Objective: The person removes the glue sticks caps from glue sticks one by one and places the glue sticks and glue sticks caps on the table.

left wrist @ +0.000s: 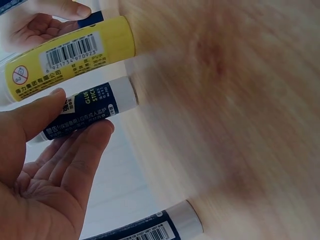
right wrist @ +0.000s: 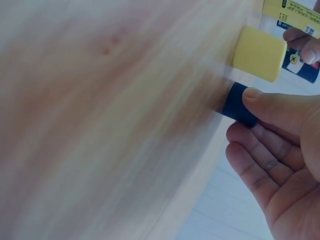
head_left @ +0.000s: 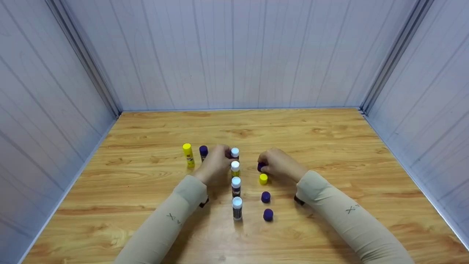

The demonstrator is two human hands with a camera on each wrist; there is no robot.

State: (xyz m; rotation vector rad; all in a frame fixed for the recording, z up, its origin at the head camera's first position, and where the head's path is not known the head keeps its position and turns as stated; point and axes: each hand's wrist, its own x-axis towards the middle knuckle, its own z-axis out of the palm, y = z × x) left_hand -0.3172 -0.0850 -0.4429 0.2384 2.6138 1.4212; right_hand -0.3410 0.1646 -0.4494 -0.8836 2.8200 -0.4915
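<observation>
My left hand (head_left: pixel 216 161) pinches a dark blue glue stick (left wrist: pixel 90 107) between thumb and fingers. It stands upright on the table, its white top bare, at the far end of a row. Nearer me in that row are an uncapped yellow glue stick (head_left: pixel 235 169) and two uncapped dark ones (head_left: pixel 236 189). To the right, my right hand (head_left: pixel 280 163) pinches a dark blue cap (right wrist: pixel 236 103) at the table surface. Just nearer me sits a yellow cap (head_left: pixel 263 179), followed by two dark caps (head_left: pixel 266 197) in line.
Left of my left hand stand a capped yellow glue stick (head_left: pixel 188 156) and a dark-capped one (head_left: pixel 203 151), the latter partly hidden by the hand. The wooden table (head_left: pixel 146 220) is bounded by pale panel walls (head_left: pixel 234 55) at the back and both sides.
</observation>
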